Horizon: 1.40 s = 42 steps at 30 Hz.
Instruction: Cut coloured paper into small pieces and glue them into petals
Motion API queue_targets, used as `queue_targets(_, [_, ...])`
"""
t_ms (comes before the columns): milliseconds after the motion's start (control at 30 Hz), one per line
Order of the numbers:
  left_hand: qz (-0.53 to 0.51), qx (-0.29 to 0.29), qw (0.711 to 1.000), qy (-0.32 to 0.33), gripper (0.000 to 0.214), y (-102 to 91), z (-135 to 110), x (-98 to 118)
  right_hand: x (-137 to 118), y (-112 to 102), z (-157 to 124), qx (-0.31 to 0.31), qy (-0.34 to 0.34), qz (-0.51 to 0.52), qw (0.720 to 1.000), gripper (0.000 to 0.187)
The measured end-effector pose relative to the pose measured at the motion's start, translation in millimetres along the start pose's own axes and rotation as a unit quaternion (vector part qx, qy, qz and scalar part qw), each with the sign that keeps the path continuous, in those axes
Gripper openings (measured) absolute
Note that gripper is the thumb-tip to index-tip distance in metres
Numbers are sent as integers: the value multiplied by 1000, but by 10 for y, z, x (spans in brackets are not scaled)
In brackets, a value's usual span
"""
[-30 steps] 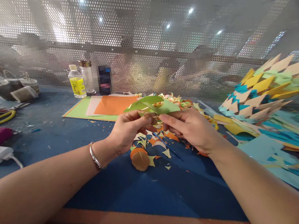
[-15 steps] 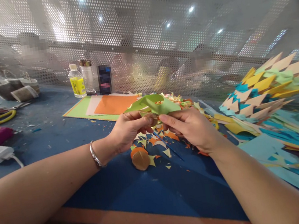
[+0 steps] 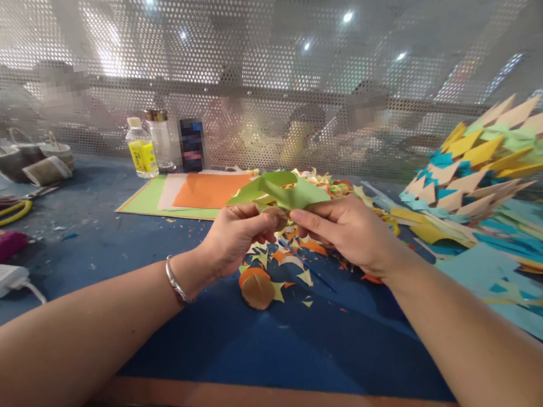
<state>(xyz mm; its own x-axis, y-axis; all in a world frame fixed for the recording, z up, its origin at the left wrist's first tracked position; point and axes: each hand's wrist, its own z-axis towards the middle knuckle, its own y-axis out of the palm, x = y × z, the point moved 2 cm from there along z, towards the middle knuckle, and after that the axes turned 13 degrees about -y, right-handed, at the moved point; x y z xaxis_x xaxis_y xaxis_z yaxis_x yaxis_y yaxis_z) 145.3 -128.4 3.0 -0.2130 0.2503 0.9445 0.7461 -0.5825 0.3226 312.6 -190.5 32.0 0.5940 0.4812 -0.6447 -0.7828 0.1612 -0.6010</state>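
Observation:
Both hands meet over the blue table (image 3: 282,350) and pinch a curled piece of light green paper (image 3: 280,191). My left hand (image 3: 235,235), with a silver bracelet at the wrist, closes on its left side. My right hand (image 3: 348,230) closes on its right side with thumb and forefinger. Below them lie small paper scraps and stars (image 3: 284,262) and an orange-topped roll (image 3: 256,288).
Flat sheets of orange and green paper (image 3: 189,193) lie behind the hands, with bottles (image 3: 141,149) further back. A big heap of pointed coloured paper pieces (image 3: 488,166) fills the right. Yellow-handled scissors (image 3: 0,214), a pink device and a white charger sit far left. A perforated screen (image 3: 252,65) closes the back.
Hardly anything: the hands keep the same grip, and the green paper's curl has turned slightly between the fingers.

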Motion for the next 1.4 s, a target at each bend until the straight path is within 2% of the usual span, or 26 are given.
queue_targets(433, [46,12,999,18,11,-6,11,12,-38,-12,11,-13,-19,-60,998,47])
queue_targets(667, [50,14,998,41,5,23,2,37,-36,-41,2,-17,-22,-94,995,48])
queue_targets(933, [33,6,999,32,12,14,20,1,3,-18,12,-15,5,-62,998,49])
queue_targets(1000, [50,-31,998,3,9,35,-12,-7,7,-23,6,-2,24,-30,999,49])
queue_targets(1100, [96,-175,978,-66,10,116,-110,-18,3,-39,5,3,37,-12,999,51])
queue_targets(1167, [108,-244,961,-74,13,169,-184,-4,10,-44,11,-11,36,-28,999,52])
queue_targets(1200, [107,-249,960,-62,15,187,-209,10,20,-43,14,-23,37,-47,998,52])
queue_targets(1267, [104,-213,971,-23,18,201,-226,35,52,-33,18,-60,46,-92,993,53])
queue_targets(1400, [58,-56,995,60,21,155,-158,39,93,-7,27,-128,23,-108,986,49])
